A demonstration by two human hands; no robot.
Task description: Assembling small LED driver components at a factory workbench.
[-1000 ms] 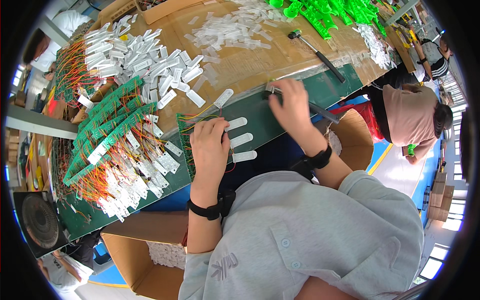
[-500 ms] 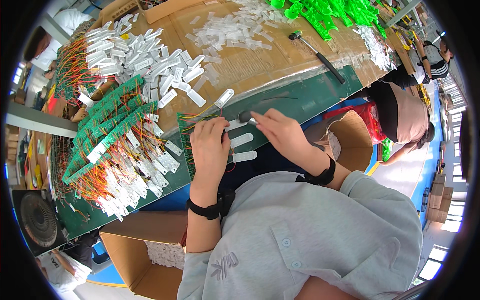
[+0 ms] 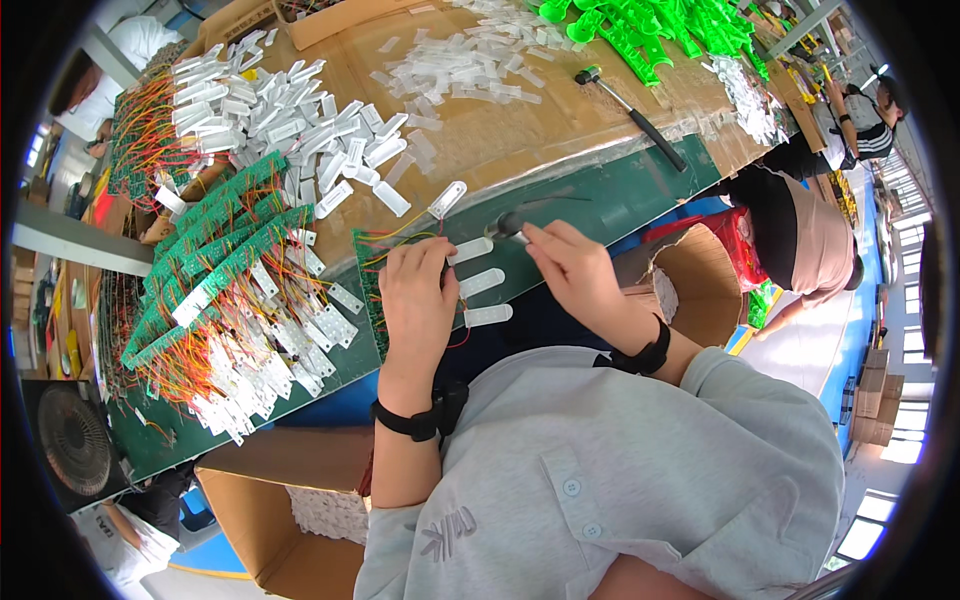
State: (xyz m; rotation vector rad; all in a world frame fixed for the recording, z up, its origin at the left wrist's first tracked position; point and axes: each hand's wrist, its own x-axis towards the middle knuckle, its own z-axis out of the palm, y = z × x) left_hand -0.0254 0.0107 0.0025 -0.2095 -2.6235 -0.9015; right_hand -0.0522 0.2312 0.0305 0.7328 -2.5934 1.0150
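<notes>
My right hand (image 3: 575, 270) is closed round a small hammer, whose dark head (image 3: 510, 224) is lifted just off the far end of a white plastic strip (image 3: 472, 249). That strip's near end lies under the bent fingertips of my left hand (image 3: 415, 300), which is closed on it. A small dark thing shows between thumb and forefinger, too hidden to name. Two more rounded white strips (image 3: 482, 283) lie side by side below it, past the table edge. Left of my left hand stands a green circuit board (image 3: 368, 290) with red and yellow wires. One white cover (image 3: 447, 199) lies just beyond.
Wired circuit boards (image 3: 225, 235) with white strips (image 3: 260, 360) fill the left side. White covers (image 3: 300, 125), clear pieces (image 3: 460, 65) and green plastic parts (image 3: 690, 35) lie farther back. A second hammer (image 3: 635, 120) rests right. Cardboard boxes (image 3: 715, 285) stand below the table; people work nearby.
My right hand has shifted slightly right, and the hammer head has come up off the top strip, baring its rounded end. My left hand has stayed nearly still.
</notes>
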